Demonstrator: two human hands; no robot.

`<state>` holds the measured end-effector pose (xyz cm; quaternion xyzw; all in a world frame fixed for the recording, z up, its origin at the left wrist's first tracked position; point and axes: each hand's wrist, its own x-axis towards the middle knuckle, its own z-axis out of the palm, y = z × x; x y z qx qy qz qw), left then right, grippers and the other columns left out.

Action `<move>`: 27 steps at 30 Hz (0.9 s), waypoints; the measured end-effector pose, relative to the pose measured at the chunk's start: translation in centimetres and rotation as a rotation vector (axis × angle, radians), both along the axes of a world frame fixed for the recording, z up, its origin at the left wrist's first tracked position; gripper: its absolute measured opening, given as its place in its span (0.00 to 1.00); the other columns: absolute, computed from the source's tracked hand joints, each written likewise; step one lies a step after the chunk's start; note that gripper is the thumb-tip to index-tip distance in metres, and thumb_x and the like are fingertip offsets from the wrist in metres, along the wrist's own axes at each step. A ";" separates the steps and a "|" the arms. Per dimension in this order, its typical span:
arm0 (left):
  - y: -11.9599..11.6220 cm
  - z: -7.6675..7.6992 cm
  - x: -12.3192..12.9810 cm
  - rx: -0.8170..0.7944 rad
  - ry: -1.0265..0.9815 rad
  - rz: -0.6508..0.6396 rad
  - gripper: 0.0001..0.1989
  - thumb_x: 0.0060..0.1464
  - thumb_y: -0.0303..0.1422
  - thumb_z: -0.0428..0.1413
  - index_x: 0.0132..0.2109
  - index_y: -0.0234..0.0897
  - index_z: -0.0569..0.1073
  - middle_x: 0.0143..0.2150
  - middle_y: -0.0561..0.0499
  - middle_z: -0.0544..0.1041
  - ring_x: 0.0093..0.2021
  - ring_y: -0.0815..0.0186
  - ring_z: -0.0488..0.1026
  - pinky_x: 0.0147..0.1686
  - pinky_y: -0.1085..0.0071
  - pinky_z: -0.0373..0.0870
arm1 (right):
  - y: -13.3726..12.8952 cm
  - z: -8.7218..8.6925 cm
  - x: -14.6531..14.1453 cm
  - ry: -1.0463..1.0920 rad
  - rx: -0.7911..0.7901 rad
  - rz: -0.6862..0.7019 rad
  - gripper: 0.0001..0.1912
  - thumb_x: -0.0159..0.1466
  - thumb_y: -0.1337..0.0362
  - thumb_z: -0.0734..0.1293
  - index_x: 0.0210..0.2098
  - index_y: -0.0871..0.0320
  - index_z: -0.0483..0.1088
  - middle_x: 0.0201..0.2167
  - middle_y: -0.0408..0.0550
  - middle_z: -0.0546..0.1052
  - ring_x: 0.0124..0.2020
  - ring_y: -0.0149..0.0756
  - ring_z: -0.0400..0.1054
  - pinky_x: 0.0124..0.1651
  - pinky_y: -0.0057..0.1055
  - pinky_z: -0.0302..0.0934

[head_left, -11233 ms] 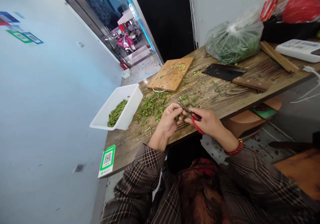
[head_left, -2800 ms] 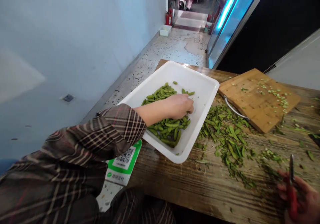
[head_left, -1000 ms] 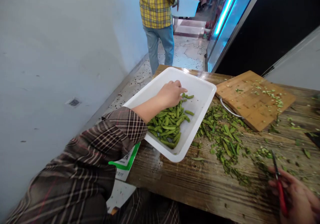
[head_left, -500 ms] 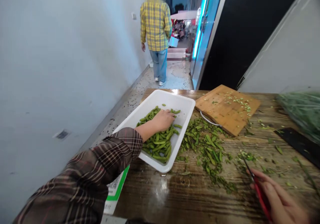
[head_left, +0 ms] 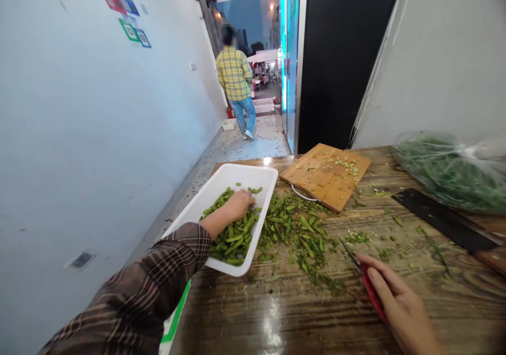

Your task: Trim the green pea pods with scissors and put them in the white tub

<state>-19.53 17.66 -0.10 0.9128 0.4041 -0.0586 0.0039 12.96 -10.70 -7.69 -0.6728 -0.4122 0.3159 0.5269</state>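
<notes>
My left hand (head_left: 240, 204) reaches into a white tray (head_left: 259, 241), its fingers curled down among green bean pods (head_left: 236, 239); what they hold, if anything, is hidden. Right of the tray, my right hand (head_left: 395, 297) is closed around red-handled scissors (head_left: 369, 289), whose dark tip points up and left over the table. Between the tray and the scissors lies a loose pile of pods and green trimmings (head_left: 306, 239) on the wooden table (head_left: 316, 323).
A wooden cutting board (head_left: 326, 175) with green bits lies behind the pile. At the right are a dark cleaver (head_left: 446, 220) and a plastic bag of greens (head_left: 446, 170). A person in a yellow plaid shirt (head_left: 234, 73) stands near the doorway.
The view has shifted, showing more of the doorway and the right side. My left hand's fingers have curled in. The person is farther off. The scissors stay in my right hand.
</notes>
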 end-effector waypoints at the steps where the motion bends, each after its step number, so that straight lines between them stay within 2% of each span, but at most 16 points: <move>1: 0.2 0.0 -0.1 -0.001 0.010 -0.001 0.14 0.53 0.23 0.47 0.35 0.34 0.78 0.36 0.41 0.75 0.40 0.59 0.69 0.46 0.64 0.63 | 0.1 0.1 -0.1 -0.002 0.006 0.003 0.23 0.59 0.47 0.65 0.47 0.54 0.76 0.50 0.51 0.77 0.50 0.43 0.72 0.51 0.31 0.67; 8: 1.2 0.6 -0.3 -0.025 0.088 0.013 0.11 0.46 0.21 0.51 0.31 0.35 0.78 0.34 0.44 0.76 0.38 0.60 0.71 0.42 0.67 0.64 | 0.6 0.6 -0.5 -0.018 0.047 0.055 0.21 0.60 0.47 0.64 0.44 0.53 0.76 0.47 0.50 0.78 0.51 0.44 0.71 0.53 0.36 0.66; 13: 0.4 1.7 0.0 -0.001 0.098 0.045 0.06 0.45 0.23 0.54 0.29 0.36 0.75 0.35 0.44 0.76 0.40 0.59 0.72 0.41 0.67 0.65 | 0.7 0.9 -0.7 -0.020 0.094 0.087 0.20 0.61 0.48 0.64 0.44 0.53 0.76 0.46 0.50 0.78 0.50 0.44 0.71 0.52 0.37 0.66; 18: -0.9 2.7 0.3 0.068 0.027 0.128 0.05 0.45 0.26 0.55 0.32 0.37 0.74 0.34 0.45 0.77 0.40 0.58 0.72 0.42 0.65 0.65 | 1.0 1.0 -1.0 0.000 0.164 0.094 0.18 0.62 0.51 0.63 0.43 0.54 0.76 0.45 0.52 0.79 0.48 0.43 0.72 0.52 0.38 0.65; 21: -1.1 4.1 -0.1 0.105 -0.053 0.202 0.08 0.49 0.28 0.53 0.37 0.35 0.74 0.35 0.45 0.77 0.37 0.61 0.72 0.40 0.67 0.65 | 1.1 1.0 -1.0 0.009 0.187 0.083 0.18 0.62 0.52 0.63 0.43 0.55 0.76 0.44 0.52 0.79 0.47 0.43 0.72 0.52 0.40 0.64; 24: -1.8 6.9 -0.6 0.145 -0.251 0.305 0.13 0.53 0.31 0.52 0.45 0.34 0.74 0.38 0.46 0.78 0.36 0.64 0.72 0.39 0.70 0.66 | 1.1 1.1 -0.9 0.047 0.226 0.059 0.17 0.62 0.53 0.64 0.44 0.55 0.76 0.47 0.53 0.78 0.49 0.44 0.71 0.54 0.42 0.64; 27: -4.6 10.3 -0.4 0.077 -0.781 0.412 0.15 0.49 0.37 0.57 0.42 0.33 0.77 0.34 0.48 0.78 0.32 0.66 0.71 0.35 0.71 0.65 | 1.1 1.1 -0.8 0.139 0.270 0.048 0.19 0.60 0.54 0.65 0.48 0.55 0.74 0.51 0.53 0.76 0.52 0.43 0.70 0.56 0.42 0.63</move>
